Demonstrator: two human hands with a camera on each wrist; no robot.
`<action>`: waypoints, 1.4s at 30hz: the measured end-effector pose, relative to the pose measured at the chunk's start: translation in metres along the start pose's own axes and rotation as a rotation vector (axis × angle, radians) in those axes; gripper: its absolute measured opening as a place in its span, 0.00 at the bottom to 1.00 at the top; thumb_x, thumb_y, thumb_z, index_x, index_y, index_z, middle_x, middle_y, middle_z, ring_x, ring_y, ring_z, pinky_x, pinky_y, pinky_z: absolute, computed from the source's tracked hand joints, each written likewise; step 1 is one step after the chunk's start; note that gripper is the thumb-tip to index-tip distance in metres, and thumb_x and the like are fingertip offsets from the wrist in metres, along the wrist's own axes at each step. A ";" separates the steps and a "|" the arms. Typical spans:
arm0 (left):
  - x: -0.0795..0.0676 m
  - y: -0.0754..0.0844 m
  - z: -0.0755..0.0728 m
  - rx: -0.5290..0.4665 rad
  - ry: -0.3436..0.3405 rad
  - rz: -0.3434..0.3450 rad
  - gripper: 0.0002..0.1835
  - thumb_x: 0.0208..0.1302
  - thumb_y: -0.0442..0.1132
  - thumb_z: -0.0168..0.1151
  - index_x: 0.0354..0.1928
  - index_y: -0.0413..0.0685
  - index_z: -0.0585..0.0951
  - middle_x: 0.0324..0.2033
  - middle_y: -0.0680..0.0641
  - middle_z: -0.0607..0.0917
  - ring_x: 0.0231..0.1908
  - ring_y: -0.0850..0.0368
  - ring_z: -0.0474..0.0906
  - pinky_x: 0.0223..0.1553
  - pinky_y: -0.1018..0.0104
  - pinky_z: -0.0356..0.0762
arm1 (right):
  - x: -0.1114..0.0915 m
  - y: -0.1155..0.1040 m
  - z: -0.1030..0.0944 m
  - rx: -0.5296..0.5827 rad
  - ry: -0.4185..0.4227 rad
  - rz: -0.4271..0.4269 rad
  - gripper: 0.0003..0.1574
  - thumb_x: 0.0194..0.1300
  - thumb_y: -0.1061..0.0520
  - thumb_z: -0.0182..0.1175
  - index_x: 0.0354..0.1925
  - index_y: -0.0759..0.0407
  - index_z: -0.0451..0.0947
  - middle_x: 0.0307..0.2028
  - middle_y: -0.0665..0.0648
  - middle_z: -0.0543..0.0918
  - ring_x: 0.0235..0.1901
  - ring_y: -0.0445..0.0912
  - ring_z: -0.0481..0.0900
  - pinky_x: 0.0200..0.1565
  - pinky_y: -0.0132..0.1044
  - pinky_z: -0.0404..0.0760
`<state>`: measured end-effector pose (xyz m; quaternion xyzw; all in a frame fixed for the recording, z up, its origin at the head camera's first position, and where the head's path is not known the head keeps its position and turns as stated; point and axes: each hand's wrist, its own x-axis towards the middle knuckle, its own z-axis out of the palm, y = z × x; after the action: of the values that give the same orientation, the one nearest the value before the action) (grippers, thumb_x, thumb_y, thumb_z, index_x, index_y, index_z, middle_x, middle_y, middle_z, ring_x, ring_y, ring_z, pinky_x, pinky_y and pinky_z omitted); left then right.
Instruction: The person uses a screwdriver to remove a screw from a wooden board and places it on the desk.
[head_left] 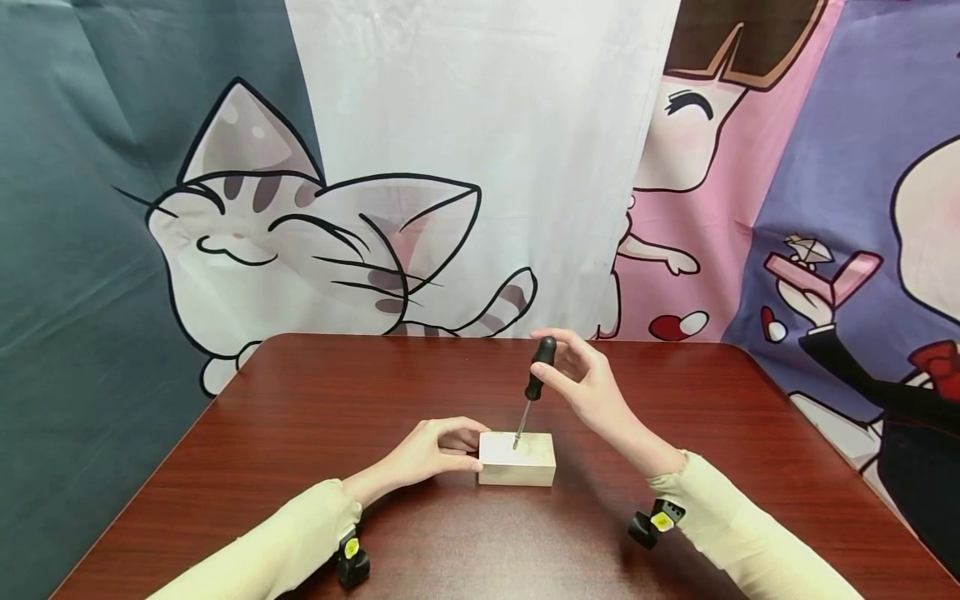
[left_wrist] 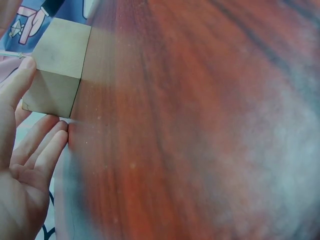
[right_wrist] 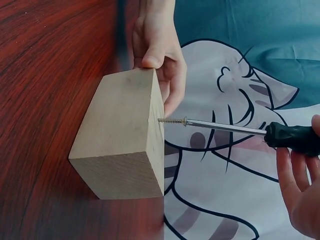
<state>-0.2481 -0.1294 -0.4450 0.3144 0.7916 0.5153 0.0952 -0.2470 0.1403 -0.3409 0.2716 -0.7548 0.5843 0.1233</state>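
Note:
A pale wooden block (head_left: pixel 517 474) lies on the table in the head view. My left hand (head_left: pixel 427 454) grips its left end between thumb and fingers. In the right wrist view, a threaded screw (right_wrist: pixel 171 121) stands with its point at the block's top face, most of its thread still showing. The tip of a screwdriver (right_wrist: pixel 235 128) meets the screw's head. My right hand (head_left: pixel 592 387) holds the screwdriver's black handle (head_left: pixel 545 350) between thumb and fingers, above the block. The shaft leans slightly, its handle end to the right.
The brown wooden table (head_left: pixel 337 383) has rounded far corners. Behind it hangs a cloth backdrop (head_left: pixel 465 83) printed with a cartoon cat and figures. A black wrist camera (head_left: pixel 352 562) sits on the left sleeve, another camera (head_left: pixel 654 525) on the right sleeve.

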 end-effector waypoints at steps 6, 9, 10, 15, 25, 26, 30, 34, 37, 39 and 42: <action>0.000 0.000 0.000 0.001 -0.001 -0.007 0.26 0.55 0.41 0.75 0.57 0.53 0.80 0.46 0.43 0.88 0.48 0.50 0.87 0.53 0.67 0.85 | -0.002 -0.002 -0.001 0.029 -0.024 -0.014 0.32 0.68 0.61 0.62 0.69 0.52 0.70 0.45 0.53 0.86 0.48 0.39 0.85 0.53 0.29 0.84; 0.000 0.000 0.000 0.003 0.000 -0.012 0.26 0.55 0.41 0.75 0.57 0.53 0.80 0.46 0.43 0.88 0.47 0.50 0.87 0.53 0.67 0.85 | -0.002 -0.001 -0.001 0.055 -0.027 -0.039 0.34 0.69 0.63 0.59 0.71 0.52 0.66 0.50 0.61 0.86 0.49 0.44 0.86 0.50 0.31 0.86; 0.000 0.000 0.000 0.003 0.000 -0.013 0.26 0.55 0.42 0.75 0.57 0.53 0.80 0.46 0.44 0.88 0.47 0.51 0.87 0.53 0.67 0.85 | -0.002 0.000 0.000 0.073 -0.029 -0.043 0.33 0.70 0.64 0.58 0.70 0.53 0.66 0.50 0.63 0.85 0.49 0.45 0.86 0.50 0.32 0.86; 0.000 0.001 0.000 -0.006 0.000 -0.010 0.26 0.55 0.41 0.75 0.57 0.53 0.80 0.46 0.43 0.88 0.47 0.51 0.87 0.53 0.67 0.84 | -0.003 0.002 0.002 0.101 -0.013 -0.032 0.26 0.71 0.65 0.57 0.65 0.56 0.70 0.51 0.57 0.85 0.49 0.44 0.86 0.48 0.34 0.87; 0.001 0.001 0.000 -0.012 -0.005 0.000 0.25 0.56 0.41 0.75 0.57 0.52 0.81 0.46 0.43 0.88 0.47 0.51 0.87 0.53 0.67 0.84 | -0.002 0.001 0.003 -0.031 0.082 0.029 0.25 0.64 0.59 0.67 0.59 0.52 0.76 0.33 0.49 0.82 0.32 0.44 0.83 0.35 0.31 0.80; 0.001 0.002 0.000 -0.013 -0.004 -0.001 0.25 0.55 0.41 0.75 0.57 0.52 0.81 0.46 0.43 0.88 0.47 0.51 0.87 0.53 0.67 0.84 | -0.002 0.001 0.002 -0.031 0.078 0.031 0.25 0.64 0.59 0.67 0.59 0.52 0.76 0.34 0.49 0.82 0.32 0.44 0.83 0.36 0.31 0.80; 0.000 0.002 0.000 -0.012 0.000 -0.004 0.25 0.55 0.41 0.75 0.57 0.52 0.81 0.46 0.43 0.88 0.47 0.50 0.87 0.53 0.66 0.85 | -0.002 0.000 0.001 -0.029 0.068 0.028 0.26 0.64 0.59 0.67 0.60 0.52 0.76 0.35 0.50 0.83 0.33 0.43 0.84 0.37 0.31 0.81; 0.001 0.002 0.000 -0.010 0.000 0.000 0.25 0.55 0.41 0.75 0.56 0.52 0.81 0.46 0.43 0.88 0.47 0.50 0.87 0.53 0.66 0.85 | -0.003 0.001 0.000 -0.029 0.062 0.019 0.27 0.65 0.59 0.66 0.61 0.52 0.75 0.36 0.52 0.84 0.35 0.42 0.83 0.40 0.30 0.82; 0.001 0.001 0.000 -0.010 -0.003 0.002 0.25 0.55 0.41 0.75 0.56 0.52 0.81 0.46 0.43 0.88 0.46 0.50 0.87 0.53 0.66 0.85 | -0.003 0.000 0.000 -0.007 0.050 0.008 0.27 0.67 0.60 0.64 0.63 0.52 0.74 0.39 0.51 0.85 0.38 0.42 0.84 0.44 0.30 0.84; 0.000 0.001 0.000 -0.012 -0.004 0.003 0.25 0.55 0.41 0.75 0.56 0.52 0.81 0.46 0.43 0.88 0.46 0.51 0.87 0.53 0.66 0.85 | -0.003 0.001 0.001 0.025 0.035 -0.008 0.28 0.68 0.61 0.62 0.65 0.52 0.73 0.42 0.50 0.86 0.41 0.41 0.85 0.47 0.32 0.86; 0.000 0.001 0.000 -0.014 -0.004 0.008 0.25 0.55 0.41 0.75 0.56 0.52 0.81 0.46 0.43 0.88 0.46 0.51 0.87 0.53 0.66 0.85 | -0.003 0.001 0.001 0.065 0.009 -0.038 0.29 0.70 0.64 0.59 0.67 0.52 0.70 0.48 0.51 0.86 0.46 0.41 0.86 0.47 0.35 0.88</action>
<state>-0.2481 -0.1291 -0.4440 0.3178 0.7864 0.5207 0.0970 -0.2448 0.1403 -0.3431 0.2872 -0.7295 0.6073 0.1287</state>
